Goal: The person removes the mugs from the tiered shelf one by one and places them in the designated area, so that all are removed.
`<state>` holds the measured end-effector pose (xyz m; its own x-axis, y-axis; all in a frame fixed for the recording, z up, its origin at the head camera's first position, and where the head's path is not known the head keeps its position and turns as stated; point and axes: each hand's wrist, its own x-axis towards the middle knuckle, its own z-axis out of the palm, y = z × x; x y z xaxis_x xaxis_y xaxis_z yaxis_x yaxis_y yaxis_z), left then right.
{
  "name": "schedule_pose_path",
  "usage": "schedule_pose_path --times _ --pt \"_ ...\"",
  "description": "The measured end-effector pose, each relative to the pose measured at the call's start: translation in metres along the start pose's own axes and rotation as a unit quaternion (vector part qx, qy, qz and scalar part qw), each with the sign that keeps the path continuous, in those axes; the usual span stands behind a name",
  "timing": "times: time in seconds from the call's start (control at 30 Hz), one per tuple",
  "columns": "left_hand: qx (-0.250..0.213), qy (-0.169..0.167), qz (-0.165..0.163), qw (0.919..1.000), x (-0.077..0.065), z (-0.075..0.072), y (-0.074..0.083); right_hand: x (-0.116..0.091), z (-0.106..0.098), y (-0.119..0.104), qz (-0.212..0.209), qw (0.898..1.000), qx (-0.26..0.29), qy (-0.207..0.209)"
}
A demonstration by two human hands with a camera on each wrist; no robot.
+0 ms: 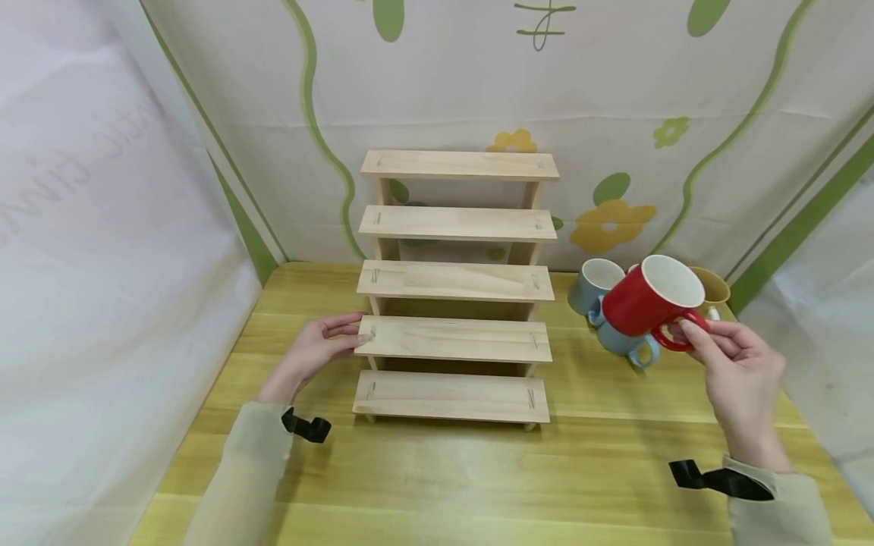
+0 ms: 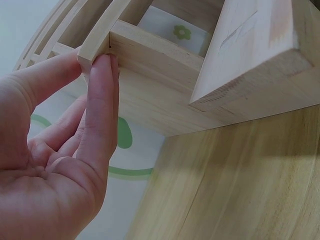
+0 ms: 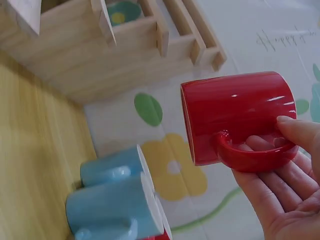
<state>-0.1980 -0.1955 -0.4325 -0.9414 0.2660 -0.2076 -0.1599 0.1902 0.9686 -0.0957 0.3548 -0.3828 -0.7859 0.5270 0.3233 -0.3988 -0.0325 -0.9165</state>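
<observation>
A red mug [image 1: 631, 302] with a white inside is held up by its handle in my right hand [image 1: 744, 379]. It hangs tilted above a group of mugs at the table's right side. The right wrist view shows the thumb and fingers around the handle of the red mug [image 3: 240, 107]. My left hand [image 1: 317, 353] pinches the left end of a step of the wooden tiered rack [image 1: 454, 339], second from the bottom. In the left wrist view, thumb and fingers of the left hand [image 2: 65, 145] grip that board's end. No mug stands on the rack's steps.
Behind and below the red mug stand a blue mug [image 1: 586, 292], a second blue mug [image 1: 617, 343] and a yellow mug [image 1: 713, 287]; another red one is mostly hidden. The wooden table [image 1: 444, 485] meets a patterned cloth backdrop [image 1: 444, 83] behind, with cloth sides left and right.
</observation>
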Motion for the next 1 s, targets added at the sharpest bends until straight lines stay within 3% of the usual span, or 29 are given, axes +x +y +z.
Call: schedule_pose_path --times 0.13,0.3,0.47,0.7,1.0 --pt "0.0 0.002 0.001 1.0 0.0 0.0 0.0 0.006 -0.014 -0.001 0.027 0.998 0.011 0.049" --pt "-0.002 0.001 0.006 1.0 0.001 0.0 -0.001 0.012 -0.031 0.0 0.071 0.991 -0.023 0.114" --pt "-0.002 0.002 0.006 1.0 0.001 -0.001 -0.001 0.015 -0.049 0.009 0.067 0.987 -0.065 0.131" --pt "0.0 0.004 0.007 1.0 0.001 -0.001 -0.002 0.014 -0.067 0.013 0.093 0.982 -0.049 0.155" --pt "-0.001 0.006 0.007 1.0 0.001 0.0 -0.002 0.012 -0.086 0.024 0.141 0.967 -0.121 0.173"
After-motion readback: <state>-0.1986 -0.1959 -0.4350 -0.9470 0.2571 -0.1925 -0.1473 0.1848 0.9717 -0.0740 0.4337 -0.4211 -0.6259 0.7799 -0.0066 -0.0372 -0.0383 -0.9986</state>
